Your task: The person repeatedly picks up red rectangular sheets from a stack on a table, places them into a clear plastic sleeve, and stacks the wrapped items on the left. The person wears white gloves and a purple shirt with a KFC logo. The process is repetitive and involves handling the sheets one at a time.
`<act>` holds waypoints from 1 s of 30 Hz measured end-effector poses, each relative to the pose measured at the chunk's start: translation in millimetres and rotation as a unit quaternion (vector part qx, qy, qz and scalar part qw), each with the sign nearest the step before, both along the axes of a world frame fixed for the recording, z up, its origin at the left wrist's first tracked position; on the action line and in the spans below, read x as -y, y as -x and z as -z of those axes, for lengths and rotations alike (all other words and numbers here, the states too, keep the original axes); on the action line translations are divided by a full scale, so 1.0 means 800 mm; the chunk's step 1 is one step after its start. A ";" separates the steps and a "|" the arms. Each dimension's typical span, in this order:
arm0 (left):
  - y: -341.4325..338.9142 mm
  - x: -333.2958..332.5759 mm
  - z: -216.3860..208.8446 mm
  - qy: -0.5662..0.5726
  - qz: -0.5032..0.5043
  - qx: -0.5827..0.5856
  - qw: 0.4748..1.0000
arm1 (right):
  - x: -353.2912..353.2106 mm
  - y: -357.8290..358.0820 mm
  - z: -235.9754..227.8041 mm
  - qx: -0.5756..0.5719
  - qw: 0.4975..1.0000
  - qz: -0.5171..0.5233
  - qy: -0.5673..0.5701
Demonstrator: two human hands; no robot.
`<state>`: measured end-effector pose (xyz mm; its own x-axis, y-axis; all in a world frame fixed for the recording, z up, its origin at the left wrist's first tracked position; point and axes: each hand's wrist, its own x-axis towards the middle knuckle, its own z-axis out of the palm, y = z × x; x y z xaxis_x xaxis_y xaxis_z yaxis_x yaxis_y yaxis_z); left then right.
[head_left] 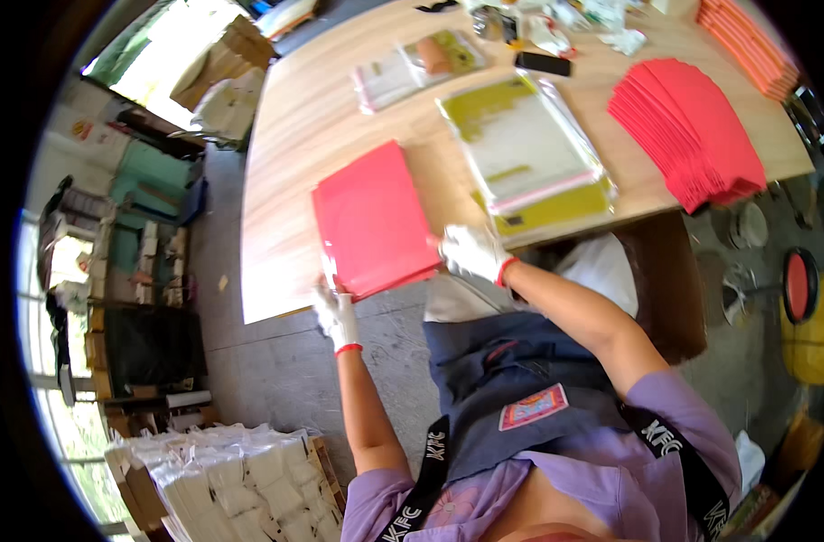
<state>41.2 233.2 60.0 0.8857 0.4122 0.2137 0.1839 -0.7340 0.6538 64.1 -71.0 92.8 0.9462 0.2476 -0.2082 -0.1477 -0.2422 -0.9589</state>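
Observation:
A flat red paper packet (376, 217) lies on the wooden table near its front edge. A shiny strip, like clear plastic, shows along its left side. My left hand (336, 316), in a white glove with a red cuff, grips the packet's near left corner. At the near right corner, my right hand (470, 252), gloved the same way, has its fingers curled against the edge. Just right of the packet sits a pile of clear plastic bags (529, 144) with an olive-green layer showing through.
Fanned red folders (687, 131) lie at the table's right, with an orange stack (746, 41) behind. Farther back are another bag pile (418, 68), a black phone (543, 63) and small clutter. A brown box (669, 289) stands under the front edge; white wrapped bundles (240, 479) are at lower left.

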 end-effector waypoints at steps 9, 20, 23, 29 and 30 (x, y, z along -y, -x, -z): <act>0.078 0.261 -0.140 0.311 0.405 -0.104 0.854 | 0.070 -0.037 -0.067 0.033 0.918 0.200 -0.341; 0.087 0.173 -0.111 0.620 0.306 -0.111 0.714 | 0.221 0.064 -0.092 0.114 0.965 0.214 -0.102; 0.094 0.182 -0.121 0.480 0.249 -0.189 0.820 | 0.243 0.059 -0.084 0.129 0.936 0.290 -0.149; 0.109 0.363 -0.129 0.487 0.454 -0.283 0.691 | 0.194 0.061 -0.095 0.259 0.934 0.240 -0.056; 0.108 0.386 -0.119 0.473 0.451 -0.280 0.703 | 0.189 0.065 -0.096 0.295 0.925 0.241 -0.003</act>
<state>-45.2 -75.5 154.9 0.7145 -0.6476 -0.2648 0.3461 -0.0019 0.9382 12.2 -222.1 169.8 0.8953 -0.2335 0.3794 0.3119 -0.2795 -0.9081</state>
